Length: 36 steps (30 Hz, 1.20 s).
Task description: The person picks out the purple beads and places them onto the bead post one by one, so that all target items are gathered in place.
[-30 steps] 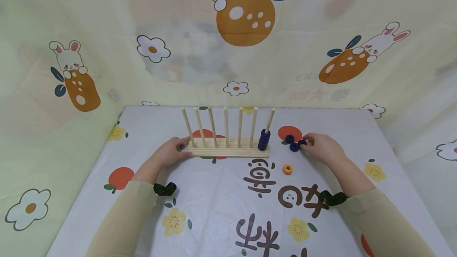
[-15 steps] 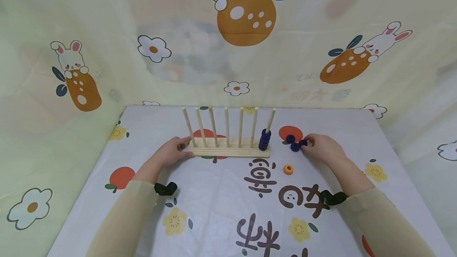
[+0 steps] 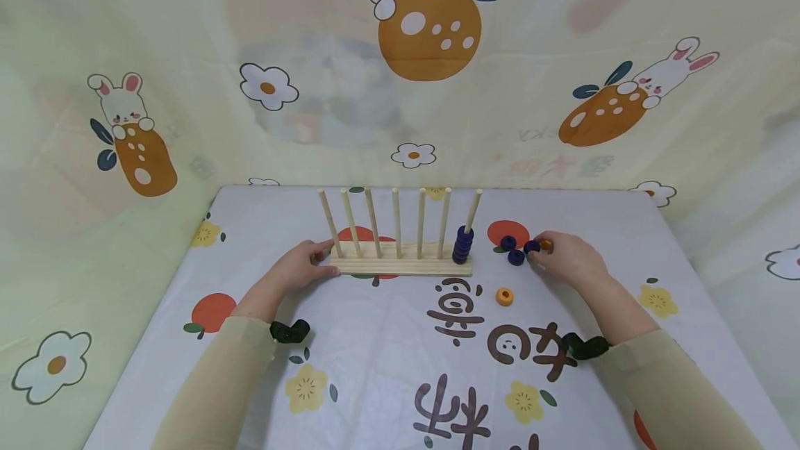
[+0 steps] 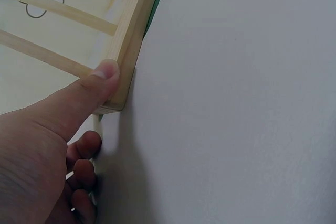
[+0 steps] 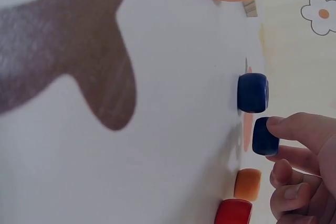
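Note:
My left hand point(image 3: 298, 269) grips the left end of a wooden peg rack point(image 3: 400, 268) with several upright pegs. In the left wrist view, the thumb point(image 4: 107, 71) presses on the top of its base. A stack of dark blue beads point(image 3: 462, 245) fills the lower part of the rightmost peg. Right of the rack, my right hand point(image 3: 571, 259) pinches a dark blue bead point(image 5: 266, 136) between thumb and finger, just off the cloth. Two more blue beads point(image 3: 516, 257) lie close by on its left, and an orange bead point(image 3: 546, 245) shows behind the fingers.
Another orange bead point(image 3: 504, 296) lies nearer, in front of the rack's right end. A red bead point(image 5: 234, 212) shows at the bottom of the right wrist view. A printed white cloth point(image 3: 369, 353) covers the table, and a patterned curtain point(image 3: 337, 130) hangs behind.
My right hand, with the pinched blue bead, has shifted slightly upward and away from the other two blue beads. The left hand and the rack have stayed in place.

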Each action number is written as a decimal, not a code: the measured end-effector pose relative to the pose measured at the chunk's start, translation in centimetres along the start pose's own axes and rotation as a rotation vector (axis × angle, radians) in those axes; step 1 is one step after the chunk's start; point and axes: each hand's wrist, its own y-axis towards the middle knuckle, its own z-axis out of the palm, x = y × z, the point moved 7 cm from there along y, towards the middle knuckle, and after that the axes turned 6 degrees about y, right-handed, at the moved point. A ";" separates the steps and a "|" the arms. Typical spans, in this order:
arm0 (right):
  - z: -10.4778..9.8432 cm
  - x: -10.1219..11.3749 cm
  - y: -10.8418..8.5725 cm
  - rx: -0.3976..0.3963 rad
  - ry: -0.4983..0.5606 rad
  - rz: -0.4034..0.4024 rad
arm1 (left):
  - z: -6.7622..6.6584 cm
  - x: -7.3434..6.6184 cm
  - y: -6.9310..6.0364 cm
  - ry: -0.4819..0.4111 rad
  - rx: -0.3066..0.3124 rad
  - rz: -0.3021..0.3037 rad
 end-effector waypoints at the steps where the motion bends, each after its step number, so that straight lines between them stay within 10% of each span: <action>1: -0.1 0.0 0.0 0.000 0.004 0.003 | 0.0 0.0 0.0 -0.001 -0.001 0.000; 36: -3.7 3.1 -1.9 -0.071 0.004 -0.053 | 0.1 0.3 0.1 0.025 -0.001 0.023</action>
